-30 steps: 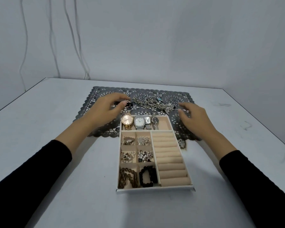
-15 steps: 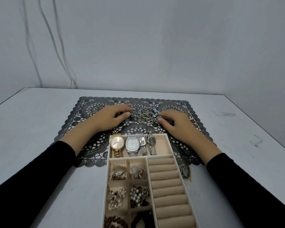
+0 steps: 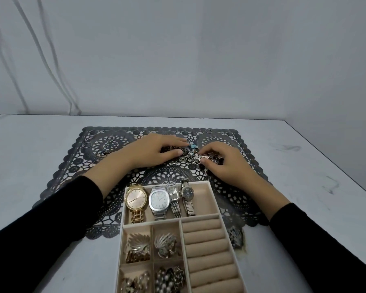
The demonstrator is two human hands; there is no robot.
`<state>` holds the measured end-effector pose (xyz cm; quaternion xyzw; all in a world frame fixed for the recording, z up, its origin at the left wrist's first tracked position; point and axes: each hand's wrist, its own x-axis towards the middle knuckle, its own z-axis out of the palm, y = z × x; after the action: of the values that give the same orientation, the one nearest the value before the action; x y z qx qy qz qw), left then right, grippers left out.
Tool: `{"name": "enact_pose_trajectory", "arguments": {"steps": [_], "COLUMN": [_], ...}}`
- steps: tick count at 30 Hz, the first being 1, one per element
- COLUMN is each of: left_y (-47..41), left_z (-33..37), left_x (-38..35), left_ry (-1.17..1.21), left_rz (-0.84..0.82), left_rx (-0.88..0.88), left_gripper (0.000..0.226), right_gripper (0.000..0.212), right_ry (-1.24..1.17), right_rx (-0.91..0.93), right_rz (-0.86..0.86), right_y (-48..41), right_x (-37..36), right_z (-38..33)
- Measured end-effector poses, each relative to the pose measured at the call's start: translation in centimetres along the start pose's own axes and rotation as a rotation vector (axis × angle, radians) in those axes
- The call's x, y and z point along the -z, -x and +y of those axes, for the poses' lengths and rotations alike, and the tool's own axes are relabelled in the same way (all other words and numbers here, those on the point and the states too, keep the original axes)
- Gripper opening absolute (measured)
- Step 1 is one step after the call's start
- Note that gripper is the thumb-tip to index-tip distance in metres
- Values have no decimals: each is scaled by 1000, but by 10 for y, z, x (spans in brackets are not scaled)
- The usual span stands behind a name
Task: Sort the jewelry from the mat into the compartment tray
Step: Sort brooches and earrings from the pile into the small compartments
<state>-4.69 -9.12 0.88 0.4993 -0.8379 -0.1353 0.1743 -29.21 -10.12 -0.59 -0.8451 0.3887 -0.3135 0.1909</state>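
A tangled pile of silver chains and charms (image 3: 188, 155), one with a turquoise bead, lies on the dark lace mat (image 3: 156, 176). My left hand (image 3: 154, 153) rests on the pile's left side, fingers nearly straight. My right hand (image 3: 222, 163) pinches a small silver charm at the pile's right side. Several thin rings (image 3: 110, 138) lie on the mat's far left. In front of the mat stands the beige compartment tray (image 3: 217, 206): watches (image 3: 159, 199) across its top compartment, brooches and earrings in its small left cells, bare ring rolls (image 3: 207, 246) on its right.
The white table (image 3: 30, 166) carries the mat and tray; its right edge (image 3: 334, 166) runs diagonally. A small patterned piece (image 3: 235, 235) lies on the table right of the tray. Cables (image 3: 51, 60) hang down the wall at the back left.
The view has moved closer and dipped, so the tray sits lower in the frame. Both hands came together at the jewelry pile, and the right hand now pinches a charm.
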Motion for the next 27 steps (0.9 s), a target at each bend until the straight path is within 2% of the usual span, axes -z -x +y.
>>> {"name": "enact_pose_trajectory", "arguments": {"steps": [6,13,17,27], "left_y": [-7,-10,-15,-28], "left_z": [-4,0,7,21], "left_x": [-3,-2,-3,-5], "left_ry": [2,-62,-56,84], "left_rz": [-17,-6,38,57], "left_rx": [-28,-42,-89,-133], "left_gripper": [40,39,36,34], "right_gripper": [4,7,6,8], "right_ry": [-147,-166,-221,-341], "right_rx": [-83,-144,-176,-162], "right_rz": [15,124,127,127], "right_y": [-3,-4,-4,-4], "right_x": [6,10,9,7], "right_z": [3,9,7,6]}}
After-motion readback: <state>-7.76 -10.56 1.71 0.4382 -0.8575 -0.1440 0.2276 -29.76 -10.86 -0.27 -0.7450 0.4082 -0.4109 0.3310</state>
